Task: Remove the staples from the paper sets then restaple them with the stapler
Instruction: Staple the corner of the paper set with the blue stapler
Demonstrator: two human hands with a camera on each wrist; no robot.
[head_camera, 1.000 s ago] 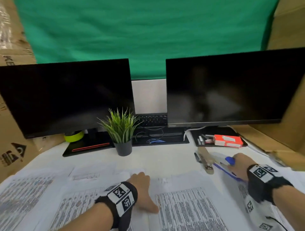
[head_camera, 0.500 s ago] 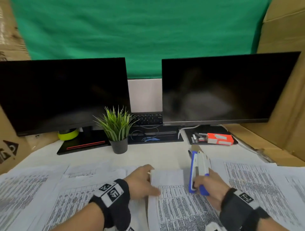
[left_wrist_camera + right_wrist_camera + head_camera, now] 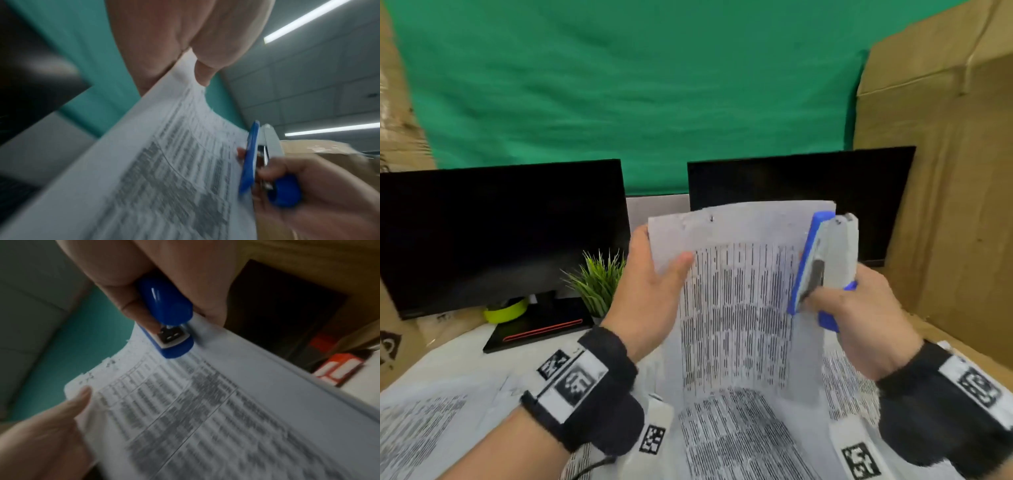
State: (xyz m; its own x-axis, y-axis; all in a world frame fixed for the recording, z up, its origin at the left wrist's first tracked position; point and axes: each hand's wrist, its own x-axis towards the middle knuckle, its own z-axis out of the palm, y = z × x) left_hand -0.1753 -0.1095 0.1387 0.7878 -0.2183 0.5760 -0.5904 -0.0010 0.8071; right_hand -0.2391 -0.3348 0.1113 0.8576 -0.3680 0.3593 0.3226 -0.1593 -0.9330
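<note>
A printed paper set point(image 3: 736, 301) stands lifted off the desk, its top edge up in front of the monitors. My left hand point(image 3: 654, 277) pinches its upper left corner, thumb on the front point(image 3: 202, 76). My right hand point(image 3: 859, 315) grips a blue and grey stapler point(image 3: 822, 263) along the set's right edge. In the right wrist view the stapler point(image 3: 166, 318) lies across the paper set point(image 3: 205, 410) near its top corner. Small staple holes mark the top margin. In the left wrist view the stapler point(image 3: 251, 155) shows at the right of the blurred paper set point(image 3: 164, 162).
Two dark monitors point(image 3: 500, 233) stand at the back, with a small potted plant point(image 3: 599, 281) between them. More printed sheets point(image 3: 421, 428) cover the desk. A yellow-green tape roll point(image 3: 506, 310) sits under the left monitor. An orange staple box point(image 3: 339, 368) lies at right. Cardboard point(image 3: 941, 171) walls the right side.
The paper set has come up off the desk, held by my left hand. My right hand has carried the stapler from the desk's right side to the set's right edge. The head view has tilted upward.
</note>
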